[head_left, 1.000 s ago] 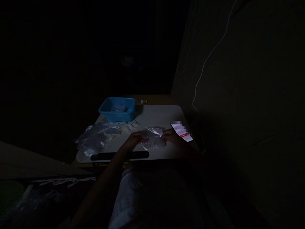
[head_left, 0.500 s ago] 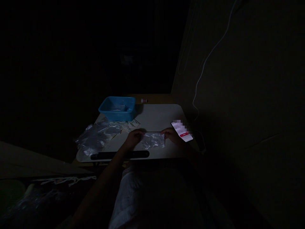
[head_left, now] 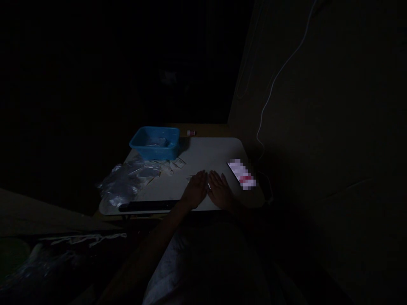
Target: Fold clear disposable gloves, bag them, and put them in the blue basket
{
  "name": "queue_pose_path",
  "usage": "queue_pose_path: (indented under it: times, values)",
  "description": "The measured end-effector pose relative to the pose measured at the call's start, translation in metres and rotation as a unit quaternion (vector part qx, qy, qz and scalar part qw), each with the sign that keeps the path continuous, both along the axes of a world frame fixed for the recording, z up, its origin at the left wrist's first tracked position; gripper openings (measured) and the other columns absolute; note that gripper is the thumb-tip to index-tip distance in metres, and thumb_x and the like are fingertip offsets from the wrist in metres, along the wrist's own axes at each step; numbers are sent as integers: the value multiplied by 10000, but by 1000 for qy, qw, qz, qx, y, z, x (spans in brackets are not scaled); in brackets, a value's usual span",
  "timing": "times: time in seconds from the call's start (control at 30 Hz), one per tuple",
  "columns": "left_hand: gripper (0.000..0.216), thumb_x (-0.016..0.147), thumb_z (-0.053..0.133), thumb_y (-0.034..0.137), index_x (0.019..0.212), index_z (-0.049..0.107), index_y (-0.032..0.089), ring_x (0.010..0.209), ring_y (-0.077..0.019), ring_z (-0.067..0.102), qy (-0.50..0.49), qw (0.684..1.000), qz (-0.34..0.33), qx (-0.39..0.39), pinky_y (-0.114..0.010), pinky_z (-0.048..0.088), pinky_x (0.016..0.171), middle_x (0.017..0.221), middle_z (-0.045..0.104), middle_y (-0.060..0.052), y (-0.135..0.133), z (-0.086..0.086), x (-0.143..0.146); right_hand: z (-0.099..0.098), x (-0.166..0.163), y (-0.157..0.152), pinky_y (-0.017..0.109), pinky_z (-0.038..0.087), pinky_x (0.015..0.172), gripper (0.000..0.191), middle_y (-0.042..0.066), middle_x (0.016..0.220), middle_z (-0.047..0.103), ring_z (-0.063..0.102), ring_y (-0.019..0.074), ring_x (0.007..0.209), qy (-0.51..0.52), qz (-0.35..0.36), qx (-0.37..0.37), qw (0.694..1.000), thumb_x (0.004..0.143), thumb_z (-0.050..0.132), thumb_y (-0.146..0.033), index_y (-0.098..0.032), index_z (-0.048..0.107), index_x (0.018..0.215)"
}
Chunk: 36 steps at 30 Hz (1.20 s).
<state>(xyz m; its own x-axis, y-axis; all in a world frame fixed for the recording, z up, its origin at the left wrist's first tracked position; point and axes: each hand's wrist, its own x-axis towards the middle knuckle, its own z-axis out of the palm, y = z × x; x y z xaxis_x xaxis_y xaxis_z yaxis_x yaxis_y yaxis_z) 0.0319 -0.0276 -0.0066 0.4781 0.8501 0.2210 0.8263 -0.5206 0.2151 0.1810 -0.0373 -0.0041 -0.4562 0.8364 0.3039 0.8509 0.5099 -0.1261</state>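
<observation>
My left hand (head_left: 196, 189) lies flat, palm down, over a clear plastic bag (head_left: 209, 185) on the white table (head_left: 210, 152). Beside it my right hand (head_left: 219, 189) is also flat on the bag, its fingers stretched out and pointing away from me. The two hands nearly meet. They cover most of the bag, so only a shiny sliver shows between them and a bit by the left fingers. A lit phone (head_left: 242, 174) lies to the right of my right hand.
A blue plastic basin (head_left: 155, 152) with something clear inside stands at the back left. In front of it lie a heap of clear plastic bags (head_left: 122, 184) and small white packets (head_left: 171, 166). A black strip (head_left: 146, 206) runs along the near edge. A white cable (head_left: 270, 91) hangs down the right wall.
My hands held the bag by its two upper corners before. They have let go of these, come together and now lie flat on top of it.
</observation>
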Motion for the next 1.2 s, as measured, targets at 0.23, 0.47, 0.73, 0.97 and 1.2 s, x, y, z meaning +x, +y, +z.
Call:
queue_pose_path:
  times: [0.23, 0.47, 0.73, 0.97, 1.2]
  values:
    - [561, 886, 236, 351, 1335, 291, 20, 1320, -267, 207, 120, 991, 60, -5, -461, 190, 1058, 1417, 251, -185, -7, 1, -15, -6, 3, -2, 504, 65, 1062, 627, 182, 1407, 282, 202, 254, 1321, -52, -7, -4, 999, 873, 284, -467, -35, 325, 1326]
    - [656, 872, 183, 468, 1358, 235, 30, 1332, -268, 170, 139, 985, 97, -32, -510, 158, 1047, 1431, 214, -178, -10, 7, -20, -10, 8, -3, 510, 62, 1053, 716, 191, 1414, 260, 199, 268, 1319, -62, -34, -15, 997, 844, 284, -546, -29, 297, 1339]
    - [706, 867, 156, 512, 1332, 281, -4, 1322, -297, 188, 141, 979, 140, -33, -530, 141, 1039, 1409, 246, -217, -10, 12, -22, -2, 7, -6, 518, 56, 1048, 736, 198, 1410, 264, 184, 274, 1323, -58, -36, -33, 997, 833, 286, -569, -31, 308, 1335]
    - [645, 887, 157, 444, 1345, 253, 0, 1327, -296, 167, 105, 985, 134, -8, -494, 143, 1055, 1416, 225, -223, -4, 30, -4, -1, 6, -6, 528, 53, 1042, 822, 211, 1410, 258, 186, 285, 1317, -49, -36, -46, 997, 780, 335, -628, -19, 313, 1330]
    - [627, 895, 98, 441, 1365, 229, 48, 1337, -243, 147, 62, 996, 19, -68, -398, 176, 1071, 1438, 219, -160, -2, 16, 36, 3, 6, -7, 531, 45, 1040, 707, 167, 1432, 240, 155, 273, 1325, -67, -29, -54, 996, 786, 413, -430, -95, 226, 1380]
